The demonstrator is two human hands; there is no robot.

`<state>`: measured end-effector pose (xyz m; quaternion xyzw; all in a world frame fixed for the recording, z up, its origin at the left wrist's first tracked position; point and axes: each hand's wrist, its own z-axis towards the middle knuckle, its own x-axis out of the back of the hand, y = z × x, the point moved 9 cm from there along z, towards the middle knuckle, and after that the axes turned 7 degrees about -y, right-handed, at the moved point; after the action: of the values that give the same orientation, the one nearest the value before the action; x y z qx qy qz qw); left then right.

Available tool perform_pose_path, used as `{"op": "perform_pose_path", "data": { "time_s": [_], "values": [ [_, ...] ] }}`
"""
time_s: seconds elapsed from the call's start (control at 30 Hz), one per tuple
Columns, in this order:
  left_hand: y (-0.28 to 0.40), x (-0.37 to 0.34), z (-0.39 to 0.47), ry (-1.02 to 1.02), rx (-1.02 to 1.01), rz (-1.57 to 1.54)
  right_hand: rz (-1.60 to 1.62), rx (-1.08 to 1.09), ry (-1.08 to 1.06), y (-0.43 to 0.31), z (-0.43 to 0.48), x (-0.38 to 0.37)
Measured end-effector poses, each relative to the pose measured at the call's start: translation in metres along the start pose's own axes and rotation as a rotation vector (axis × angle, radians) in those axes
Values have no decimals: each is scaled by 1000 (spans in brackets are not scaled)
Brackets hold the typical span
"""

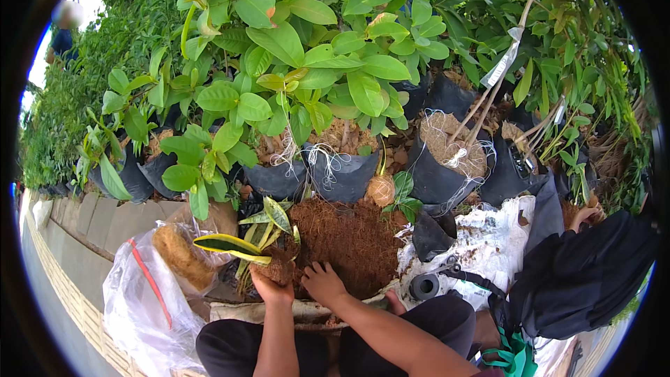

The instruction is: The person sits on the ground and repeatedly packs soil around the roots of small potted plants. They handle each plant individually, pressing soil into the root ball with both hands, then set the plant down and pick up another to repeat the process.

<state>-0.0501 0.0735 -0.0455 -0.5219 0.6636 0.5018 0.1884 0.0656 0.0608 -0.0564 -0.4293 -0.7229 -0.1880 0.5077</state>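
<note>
My left hand (272, 288) cups a brown ball of coir (276, 268) from below. A snake plant leaf with yellow edges (233, 247) sticks out to the left from this ball. Just right of it, my right hand (323, 284) rests palm down with its fingers a little apart, at the near edge of a heap of reddish-brown coir (348, 241). More variegated snake plant leaves (276, 214) stand behind the ball. A finished-looking round ball wrapped in string (381, 190) sits beyond the heap, with a thin leaf rising from it.
A clear plastic bag (152, 298) and tan fibre (183, 259) lie at left. Black polybags (343, 173) with leafy saplings line the back. On the right are a white sack (487, 251), a dark roll (424, 287) and another person's hand (586, 215) beside black cloth (581, 277).
</note>
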Motion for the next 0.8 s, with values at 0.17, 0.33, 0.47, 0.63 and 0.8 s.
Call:
{"op": "perform_pose_path", "data": {
  "time_s": [0.17, 0.33, 0.47, 0.63, 0.8],
  "values": [
    [-2, -7, -3, -40, 9, 8, -183, 7, -91, 60, -17, 39],
    [-7, -9, -3, -25, 24, -7, 253, -297, -35, 132, -63, 60],
    [-8, -10, -3, -59, 20, 6, 347, -308, -117, 131, -44, 42],
    [-8, -6, 0, -62, 23, 20, 359, -254, -94, 109, -6, 28],
    [-8, 1, 3, -30, 20, 13, 471, -168, 126, 105, -10, 58]
  ]
}}
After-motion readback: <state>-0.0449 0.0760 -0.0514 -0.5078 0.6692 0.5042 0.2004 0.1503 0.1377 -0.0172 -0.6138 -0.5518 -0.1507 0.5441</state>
